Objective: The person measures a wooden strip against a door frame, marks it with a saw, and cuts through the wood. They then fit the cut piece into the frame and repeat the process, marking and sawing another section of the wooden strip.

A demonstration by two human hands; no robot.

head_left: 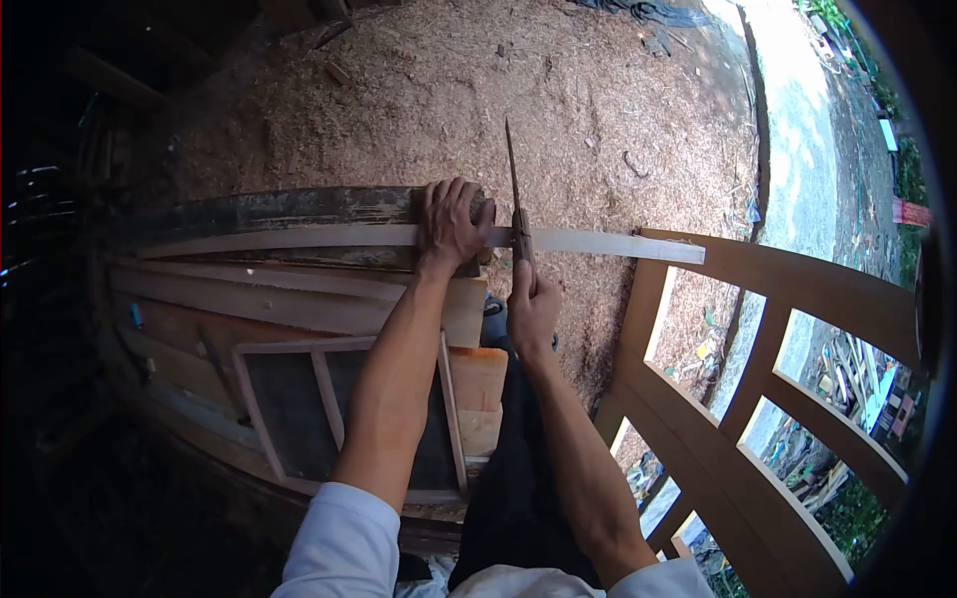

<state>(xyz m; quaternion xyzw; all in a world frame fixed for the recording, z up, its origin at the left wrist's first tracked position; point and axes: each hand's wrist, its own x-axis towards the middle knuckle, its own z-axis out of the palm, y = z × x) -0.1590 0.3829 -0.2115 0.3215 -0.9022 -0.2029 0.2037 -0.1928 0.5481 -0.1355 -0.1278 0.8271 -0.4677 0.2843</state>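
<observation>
From my end, biggest first: sawdust-covered ground (558, 90) fills the top of the view, w/ a pale arched wooden frame (797, 289) standing at the right. Left of centre is a stack of boards (249, 299), w/ a small rectangular frame (299, 346) lying on the near side and a dark plank (299, 207) along the far edge. Across that lies the thin wooden strip (608, 243), its right end overhanging the stack and touching the arched frame's top. The left hand (451, 221) is palm-down on the strip, fingers curled over it and the dark plank, pinning it. The right hand (531, 311) is wrapped tight round the handle of a narrow-bladed tool (513, 189), which crosses the strip just right of the left hand, tip pointing away. Can't tell if it's a saw or a knife. My read, to work it well: bear down w/ the left hand right beside the blade so the overhang doesn't chatter, hold the blade square to the strip, use light even strokes, and mind the knuckles approx. next to the edge.
</observation>
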